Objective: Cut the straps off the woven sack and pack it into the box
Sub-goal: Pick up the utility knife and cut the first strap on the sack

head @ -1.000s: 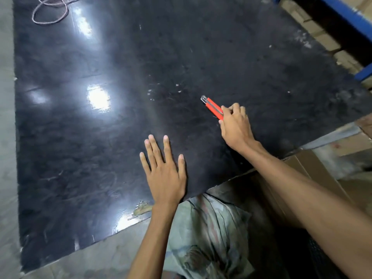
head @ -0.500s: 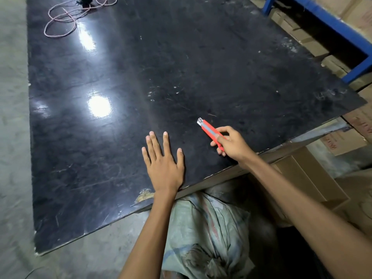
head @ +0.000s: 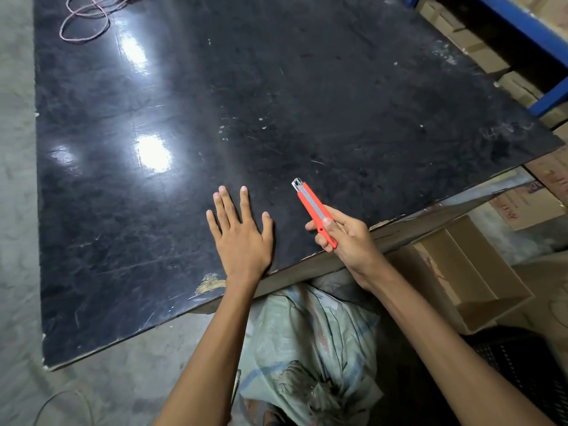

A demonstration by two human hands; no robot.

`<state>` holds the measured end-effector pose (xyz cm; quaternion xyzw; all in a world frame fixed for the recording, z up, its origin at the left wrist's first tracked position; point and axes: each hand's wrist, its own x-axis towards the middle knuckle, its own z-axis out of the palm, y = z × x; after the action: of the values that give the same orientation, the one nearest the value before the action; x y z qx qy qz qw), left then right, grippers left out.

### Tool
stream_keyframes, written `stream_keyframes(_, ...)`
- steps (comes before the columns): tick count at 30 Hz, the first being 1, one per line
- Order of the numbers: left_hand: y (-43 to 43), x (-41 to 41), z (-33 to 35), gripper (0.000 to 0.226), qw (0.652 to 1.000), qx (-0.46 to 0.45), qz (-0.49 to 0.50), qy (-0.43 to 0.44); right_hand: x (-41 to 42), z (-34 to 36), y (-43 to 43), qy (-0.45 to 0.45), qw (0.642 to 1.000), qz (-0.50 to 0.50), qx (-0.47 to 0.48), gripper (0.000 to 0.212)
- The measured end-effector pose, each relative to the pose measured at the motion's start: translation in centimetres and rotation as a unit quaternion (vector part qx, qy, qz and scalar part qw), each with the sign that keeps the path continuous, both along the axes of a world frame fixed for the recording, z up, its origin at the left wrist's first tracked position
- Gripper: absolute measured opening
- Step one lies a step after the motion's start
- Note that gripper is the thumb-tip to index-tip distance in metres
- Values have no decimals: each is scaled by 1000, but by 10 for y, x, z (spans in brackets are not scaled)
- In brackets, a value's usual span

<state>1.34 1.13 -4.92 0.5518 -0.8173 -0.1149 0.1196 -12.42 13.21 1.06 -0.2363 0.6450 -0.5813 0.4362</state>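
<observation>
My right hand (head: 345, 241) grips an orange utility knife (head: 312, 207) above the near edge of the black table (head: 276, 87), the blade end pointing away and to the left. Flat on the tabletop to its left lies my left hand (head: 242, 238), fingers spread. A pale green woven sack (head: 310, 348) sits crumpled on the floor below the table edge, between my forearms. An open cardboard box (head: 461, 272) stands on the floor to the right, under the table's near right edge. No straps can be made out on the sack.
A pink cord (head: 86, 23) is coiled at the table's far left corner. Stacked cartons (head: 461, 29) and a blue rack frame (head: 528, 32) stand at the far right. Grey concrete floor (head: 15, 241) runs along the left. A dark perforated crate (head: 528, 364) sits near my right forearm.
My right hand has lifted the knife off the table and drawn it back toward the near edge. The left hand stays flat on the table. The view has tilted down slightly.
</observation>
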Motion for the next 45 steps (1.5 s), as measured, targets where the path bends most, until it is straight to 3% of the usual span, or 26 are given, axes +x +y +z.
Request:
stream_keyframes(10,9,15,13,66,997,52,-40,-38,40,39,23,-49,998,-14,-27,30)
stream_keyframes(18,68,72,38,68,981,152,-94,-80,100,81,69,-95,995,-25,-12,29)
stream_keyframes(22,91,103,48,73,974,151,-119,-117,122,90,103,-101,994,-31,11,28)
stream_keyframes(30,162,135,50,69,978,185,-52,-86,135,68,199,-85,995,-9,59,27)
stream_keyframes(37,290,156,-8,55,963,268,7,24,140,-13,297,-98,991,16,89,24)
stream_keyframes(45,400,149,-190,54,932,361,-35,-29,133,-214,412,-88,979,-64,175,23)
